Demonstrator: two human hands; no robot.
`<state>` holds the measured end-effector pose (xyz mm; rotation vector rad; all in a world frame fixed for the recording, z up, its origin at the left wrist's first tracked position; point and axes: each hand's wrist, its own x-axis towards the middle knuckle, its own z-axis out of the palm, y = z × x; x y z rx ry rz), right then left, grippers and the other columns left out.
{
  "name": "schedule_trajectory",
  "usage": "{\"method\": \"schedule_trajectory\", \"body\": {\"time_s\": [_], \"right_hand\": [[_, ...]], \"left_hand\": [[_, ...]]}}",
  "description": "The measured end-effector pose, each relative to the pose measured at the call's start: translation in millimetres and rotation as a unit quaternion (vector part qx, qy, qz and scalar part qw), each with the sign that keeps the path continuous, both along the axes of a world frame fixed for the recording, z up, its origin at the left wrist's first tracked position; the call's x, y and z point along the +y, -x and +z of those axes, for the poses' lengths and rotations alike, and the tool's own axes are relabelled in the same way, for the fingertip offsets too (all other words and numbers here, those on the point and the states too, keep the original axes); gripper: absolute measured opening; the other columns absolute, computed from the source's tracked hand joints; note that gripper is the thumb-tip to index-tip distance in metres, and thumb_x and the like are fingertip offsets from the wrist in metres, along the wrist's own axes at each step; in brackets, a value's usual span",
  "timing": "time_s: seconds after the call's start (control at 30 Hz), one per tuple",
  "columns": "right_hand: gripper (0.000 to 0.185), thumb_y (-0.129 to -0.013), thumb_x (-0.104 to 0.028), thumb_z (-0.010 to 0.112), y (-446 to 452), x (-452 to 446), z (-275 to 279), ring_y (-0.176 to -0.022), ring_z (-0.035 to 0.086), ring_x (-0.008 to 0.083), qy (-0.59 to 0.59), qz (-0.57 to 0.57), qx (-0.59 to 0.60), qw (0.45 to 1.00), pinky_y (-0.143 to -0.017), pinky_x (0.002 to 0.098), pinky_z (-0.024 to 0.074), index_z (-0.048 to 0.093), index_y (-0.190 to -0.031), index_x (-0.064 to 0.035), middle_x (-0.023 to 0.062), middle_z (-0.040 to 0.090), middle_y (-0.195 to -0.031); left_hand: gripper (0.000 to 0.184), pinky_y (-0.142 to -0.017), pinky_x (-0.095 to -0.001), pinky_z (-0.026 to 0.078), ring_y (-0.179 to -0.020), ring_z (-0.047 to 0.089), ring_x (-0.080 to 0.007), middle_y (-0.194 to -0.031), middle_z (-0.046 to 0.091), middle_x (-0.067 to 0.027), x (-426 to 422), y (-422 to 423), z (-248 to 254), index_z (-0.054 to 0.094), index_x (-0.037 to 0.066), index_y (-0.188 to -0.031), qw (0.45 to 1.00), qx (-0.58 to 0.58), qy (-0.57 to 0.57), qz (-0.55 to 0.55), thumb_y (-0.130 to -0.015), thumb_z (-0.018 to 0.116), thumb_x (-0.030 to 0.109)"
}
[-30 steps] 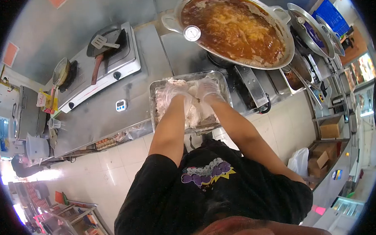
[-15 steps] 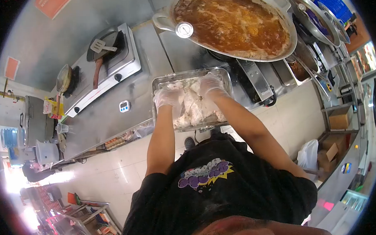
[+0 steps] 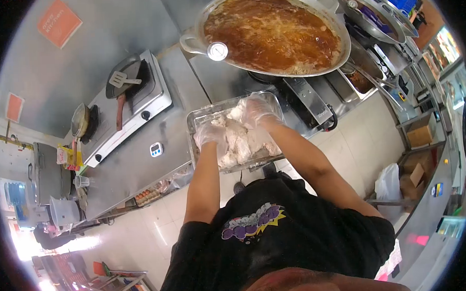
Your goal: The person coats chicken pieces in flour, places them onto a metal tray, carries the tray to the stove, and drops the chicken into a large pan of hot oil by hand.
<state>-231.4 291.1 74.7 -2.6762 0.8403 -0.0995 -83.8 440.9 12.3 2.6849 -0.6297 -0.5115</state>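
Observation:
A rectangular metal tray [image 3: 192,119] holds several pale, flour-coated chicken pieces [image 3: 239,143]. Both hands are inside it, in clear plastic gloves. My left hand [image 3: 210,135] is at the tray's left side, its fingers curled on a coated piece, with the fingertips partly hidden. Near the far right corner, my right hand [image 3: 260,113] is closed around another coated piece [image 3: 236,112]. Beyond the tray stands a large two-handled pan [image 3: 195,28] of bubbling brown oil, with a dial thermometer [image 3: 217,51] at its rim.
To the left, a white gas stove [image 3: 160,96] carries a frying pan with a slotted spatula [image 3: 122,79]. A timer [image 3: 156,149] lies on the steel counter [image 3: 125,168]. Tongs [image 3: 378,84] rest over a metal container at right. Egg trays [image 3: 147,195] sit below the counter.
My right hand has shifted slightly within the tray and now has a coated piece at its fingers. My left hand stays at the left side. The camera view has tilted a little.

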Motion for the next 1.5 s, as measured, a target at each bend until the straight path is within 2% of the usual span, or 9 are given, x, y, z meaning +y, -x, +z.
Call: {"method": "schedule_trajectory", "body": {"time_s": [0.23,0.37,0.57,0.73,0.9,1.1,1.3,1.37,1.5], "right_hand": [[0.034,-0.077,-0.031,0.081,22,53,79,-0.102,0.068,0.0426,-0.136,0.122,-0.047,0.982,-0.091,0.0470,0.0548,0.078,-0.099,-0.0043,0.0248,0.073,-0.098],[0.035,-0.081,-0.033,0.082,37,46,165,-0.098,0.069,0.0378,-0.092,0.228,-0.065,0.967,-0.087,0.0443,0.0560,0.078,-0.100,-0.0041,0.0230,0.073,-0.099],[0.036,-0.080,-0.021,0.082,60,9,334,-0.080,0.072,0.0221,-0.262,0.140,-0.123,0.947,-0.071,0.0366,0.0601,0.076,-0.107,0.0011,0.0143,0.075,-0.095],[0.038,-0.088,-0.017,0.077,8,-132,325,-0.091,0.071,0.0217,-0.039,0.027,-0.011,0.999,-0.084,0.0310,0.0581,0.071,-0.122,-0.0004,0.0113,0.074,-0.110],[0.040,-0.098,-0.026,0.069,-21,-194,290,-0.102,0.069,0.0208,0.154,-0.050,0.242,0.957,-0.096,0.0255,0.0537,0.068,-0.131,-0.0041,0.0063,0.073,-0.125],[0.025,-0.095,-0.017,0.073,-29,-229,281,-0.085,0.068,0.0185,0.151,-0.084,0.182,0.968,-0.078,0.0363,0.0584,0.076,-0.116,-0.0041,0.0110,0.076,-0.107],[0.034,-0.096,-0.014,0.068,41,-67,338,-0.097,0.064,0.0237,0.224,0.086,-0.196,0.951,-0.085,0.0355,0.0539,0.066,-0.129,-0.0051,0.0165,0.069,-0.114],[0.039,-0.095,-0.014,0.069,61,-4,322,-0.105,0.062,0.0256,0.228,0.179,-0.204,0.935,-0.091,0.0369,0.0526,0.064,-0.132,-0.0057,0.0174,0.067,-0.120],[0.050,-0.091,-0.014,0.073,70,77,241,-0.121,0.060,0.0295,0.048,0.224,-0.025,0.973,-0.103,0.0396,0.0500,0.060,-0.140,-0.0070,0.0193,0.063,-0.131]], "left_hand": [[0.059,-0.117,-0.0403,0.040,-0.133,0.060,-0.0288,-0.135,0.071,-0.0037,19,14,68,0.065,0.023,-0.141,0.893,-0.131,-0.219,-0.372,-0.090,0.054,0.049],[0.050,-0.114,-0.0416,0.041,-0.128,0.062,-0.0269,-0.131,0.072,-0.0051,47,-7,29,0.067,0.018,-0.135,0.954,-0.056,0.103,-0.277,-0.088,0.061,0.037],[0.044,-0.097,-0.0379,0.053,-0.113,0.068,-0.0234,-0.119,0.075,-0.0084,69,-21,-8,0.066,0.006,-0.130,0.874,0.181,0.436,-0.113,-0.086,0.071,0.010],[0.057,-0.109,-0.0314,0.046,-0.124,0.064,-0.0185,-0.132,0.071,-0.0036,72,-35,-75,0.052,0.007,-0.148,0.789,0.298,0.529,-0.096,-0.092,0.056,0.000],[0.036,-0.078,-0.0305,0.056,-0.088,0.069,-0.0139,-0.107,0.074,-0.0039,64,41,46,0.069,0.005,-0.122,0.728,0.343,0.584,0.107,-0.087,0.076,0.008],[0.036,-0.080,-0.0296,0.053,-0.092,0.069,-0.0137,-0.108,0.074,-0.0039,86,40,55,0.069,0.004,-0.124,0.860,0.217,0.457,0.066,-0.091,0.076,0.016],[0.035,-0.101,-0.0320,0.050,-0.119,0.064,-0.0187,-0.129,0.069,-0.0074,102,31,15,0.060,0.003,-0.136,0.889,0.070,0.447,-0.068,-0.102,0.059,0.012],[0.039,-0.094,-0.0306,0.054,-0.108,0.069,-0.0190,-0.121,0.073,-0.0072,99,34,15,0.061,0.002,-0.135,0.764,0.285,0.574,0.078,-0.096,0.064,0.001],[0.038,-0.086,-0.0307,0.054,-0.094,0.069,-0.0141,-0.112,0.074,-0.0062,93,45,53,0.065,0.001,-0.127,0.762,0.340,0.526,0.162,-0.090,0.074,0.001]]}}
